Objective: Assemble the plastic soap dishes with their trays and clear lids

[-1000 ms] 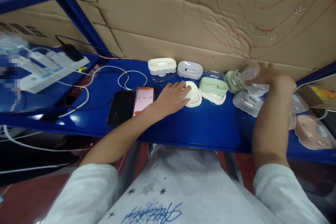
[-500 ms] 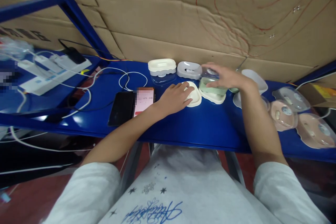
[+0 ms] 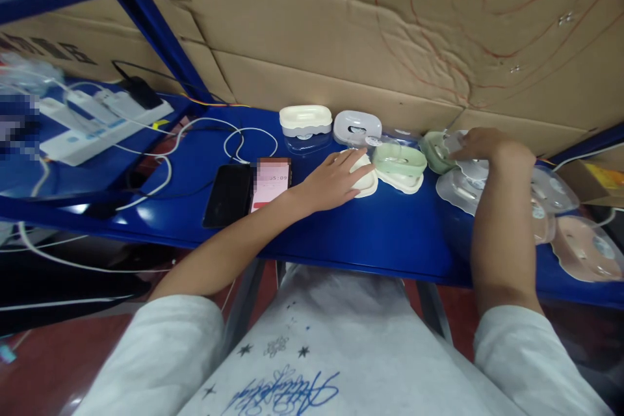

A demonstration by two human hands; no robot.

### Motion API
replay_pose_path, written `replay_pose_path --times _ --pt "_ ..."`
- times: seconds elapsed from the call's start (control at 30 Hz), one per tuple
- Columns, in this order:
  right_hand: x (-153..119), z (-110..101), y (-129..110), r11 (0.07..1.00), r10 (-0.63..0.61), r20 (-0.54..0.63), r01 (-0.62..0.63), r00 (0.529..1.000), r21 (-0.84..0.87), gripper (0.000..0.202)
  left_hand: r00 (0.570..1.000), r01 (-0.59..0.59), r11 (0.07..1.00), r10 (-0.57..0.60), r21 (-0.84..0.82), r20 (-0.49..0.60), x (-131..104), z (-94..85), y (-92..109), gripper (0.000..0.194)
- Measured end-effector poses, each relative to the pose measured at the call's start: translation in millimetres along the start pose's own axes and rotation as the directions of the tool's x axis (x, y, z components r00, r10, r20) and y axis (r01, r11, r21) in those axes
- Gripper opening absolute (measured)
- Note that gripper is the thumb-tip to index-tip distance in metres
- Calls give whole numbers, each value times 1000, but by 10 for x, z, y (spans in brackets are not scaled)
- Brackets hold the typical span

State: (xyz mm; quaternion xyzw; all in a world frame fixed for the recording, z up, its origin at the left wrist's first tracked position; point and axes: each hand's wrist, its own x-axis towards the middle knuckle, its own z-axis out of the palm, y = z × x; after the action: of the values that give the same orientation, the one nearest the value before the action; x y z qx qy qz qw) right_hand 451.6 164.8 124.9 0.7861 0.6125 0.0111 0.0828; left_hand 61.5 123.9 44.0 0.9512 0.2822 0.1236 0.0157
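My left hand (image 3: 331, 183) lies with its fingers spread over a cream lid (image 3: 366, 183). Beside that lid, a light green container (image 3: 400, 161) rests on another cream piece (image 3: 397, 181). My right hand (image 3: 487, 145) reaches to the back right, its fingers bent onto a pale grey container (image 3: 472, 168) and closed at its edge; the hand and wrist hide part of it. Another green container (image 3: 436, 148) stands just left of those fingertips. Under my right forearm is a clear-covered grey container (image 3: 453, 190).
Cream-and-grey container (image 3: 305, 120) and a lilac one (image 3: 357, 128) stand along the cardboard wall. Pinkish containers (image 3: 585, 247) with clear covers lie at the right. Two phones (image 3: 227, 195), cables and a power strip (image 3: 107, 133) occupy the left.
My right hand has moved right, from above the green container to the pale grey container, and has closed on its edge. The green container is now uncovered to view. My left hand stays on the cream lid.
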Motion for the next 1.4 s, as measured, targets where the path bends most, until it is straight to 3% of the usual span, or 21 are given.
replay_pose_path --times 0.1,0.23,0.37,0.47,0.6,0.8,1.0,1.13,1.33,1.4 --pt "-15 -21 -57 1000 7 58 -9 998 21 53 1000 1 1000 -1 4 26 1 3 2 58" --pt "-98 -135 -252 977 -181 40 175 983 122 59 999 7 1000 -8 13 33 3 3 3 60" --pt "-137 -128 -569 847 -444 -50 438 894 301 54 1000 13 1000 -13 10 27 7 10 -8 62" --pt "-93 -26 -795 730 -543 -153 554 826 400 48 1000 17 1000 -17 2 17 6 18 -24 62" --pt "18 139 -928 698 -544 -197 571 815 432 48 1000 16 1000 -16 1 7 2 16 -35 62" --pt "101 259 -935 674 -544 -211 573 812 466 56 999 28 1000 -28 2 15 -3 -19 -18 63" --pt "74 227 -967 663 -498 -260 556 827 501 61 999 31 999 -31 -17 16 1 -1 -35 61" --pt "13 208 -1065 712 -425 -315 528 849 463 62 999 30 999 -30 -13 21 5 23 -50 61" --pt "-126 78 -1205 754 -469 -416 599 779 271 58 999 29 999 -29 -14 29 3 13 -51 61" --pt "-81 45 -1056 789 -444 -390 558 807 257 61 999 22 1000 -21 -15 24 4 4 -48 60"
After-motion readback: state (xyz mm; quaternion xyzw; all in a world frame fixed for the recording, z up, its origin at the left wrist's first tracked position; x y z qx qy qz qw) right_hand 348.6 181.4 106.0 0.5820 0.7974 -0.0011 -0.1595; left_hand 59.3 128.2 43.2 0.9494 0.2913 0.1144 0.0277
